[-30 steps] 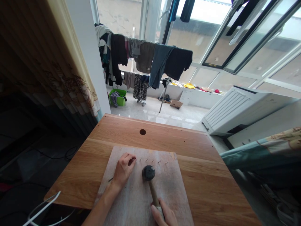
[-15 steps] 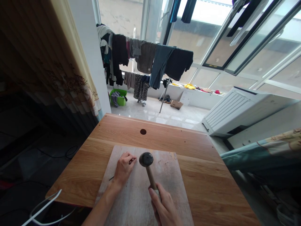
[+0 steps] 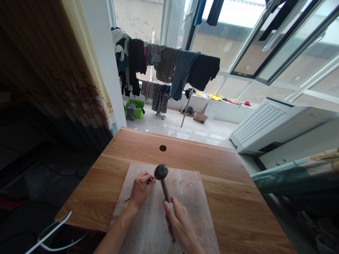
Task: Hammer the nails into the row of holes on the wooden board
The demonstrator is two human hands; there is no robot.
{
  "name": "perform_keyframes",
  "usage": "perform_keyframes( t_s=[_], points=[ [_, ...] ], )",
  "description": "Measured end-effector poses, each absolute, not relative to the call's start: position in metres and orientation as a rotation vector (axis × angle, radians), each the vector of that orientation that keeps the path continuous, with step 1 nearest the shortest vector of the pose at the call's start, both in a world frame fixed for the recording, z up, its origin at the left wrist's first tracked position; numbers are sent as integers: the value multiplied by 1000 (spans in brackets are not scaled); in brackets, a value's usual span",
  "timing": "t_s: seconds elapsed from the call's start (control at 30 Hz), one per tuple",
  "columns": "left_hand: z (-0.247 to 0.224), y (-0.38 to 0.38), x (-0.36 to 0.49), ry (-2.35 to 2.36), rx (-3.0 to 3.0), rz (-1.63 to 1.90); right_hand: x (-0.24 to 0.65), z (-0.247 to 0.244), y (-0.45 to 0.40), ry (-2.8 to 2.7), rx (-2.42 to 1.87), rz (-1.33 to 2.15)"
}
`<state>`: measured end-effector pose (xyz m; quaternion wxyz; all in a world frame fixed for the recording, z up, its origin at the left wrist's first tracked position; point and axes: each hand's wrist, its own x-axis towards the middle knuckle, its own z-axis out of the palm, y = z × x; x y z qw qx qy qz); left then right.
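My right hand (image 3: 178, 217) is wrapped around the handle of a mallet (image 3: 165, 188), whose dark round head is raised over the board beside my left fingertips. My left hand (image 3: 142, 186) rests on the board with thumb and forefinger pinched on a thin nail, mostly hidden by the fingers. Under both hands lies a pale, worn wooden board (image 3: 156, 225). Several thin nails (image 3: 181, 182) stand in a row in it, right of the mallet head. A dark thin stick-like piece (image 3: 127, 199) shows beside my left wrist.
The board lies on a brown wooden table (image 3: 238, 211) with a round hole (image 3: 162, 148) near its far edge. White cables (image 3: 50, 233) hang at the near left corner. Beyond stand a laundry rack (image 3: 172, 70) and a green basket (image 3: 138, 112); curtains (image 3: 87, 81) flank the table.
The mallet and my right hand have shifted slightly left and up, bringing the head closer to my left fingertips. More of the nail row shows. My left hand keeps its pinch.
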<state>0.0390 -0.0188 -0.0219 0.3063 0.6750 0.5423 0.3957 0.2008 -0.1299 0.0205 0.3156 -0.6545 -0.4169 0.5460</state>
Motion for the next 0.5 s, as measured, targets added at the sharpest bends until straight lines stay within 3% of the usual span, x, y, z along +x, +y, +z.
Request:
perform_keyframes(
  t_s=[0.5],
  points=[
    [-20,-19,40,1454,1819,1041,201,20,-135,-1235,-1664,1300]
  ],
)
